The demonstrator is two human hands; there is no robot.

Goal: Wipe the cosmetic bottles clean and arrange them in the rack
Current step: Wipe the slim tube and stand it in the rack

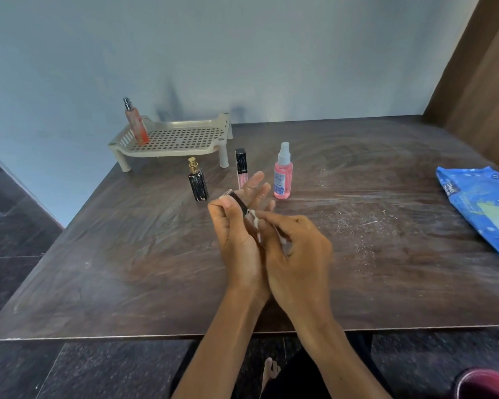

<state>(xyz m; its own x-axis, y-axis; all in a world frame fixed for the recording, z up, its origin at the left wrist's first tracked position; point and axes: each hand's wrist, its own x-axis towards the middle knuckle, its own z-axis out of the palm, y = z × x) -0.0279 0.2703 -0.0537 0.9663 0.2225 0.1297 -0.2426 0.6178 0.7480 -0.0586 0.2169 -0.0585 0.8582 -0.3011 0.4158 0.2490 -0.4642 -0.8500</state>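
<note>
A: Left hand [236, 226] grips a small dark bottle [241, 204] by thumb and curled fingers, above the table [127, 254]. Right hand [294, 240] pinches a white wipe [255, 220] against its side.

B: Handling?

A: Looks light, rigid, glossy, so likely slippery when damp. Best held at the ends, wiping mid-body.

B: Rest?

A: 1 orange spray bottle [136, 122] stands in the rack [173, 138]. 3 wait in front of it: black perfume [198, 182], lip gloss [240, 165], pink spray [283, 175].
</note>
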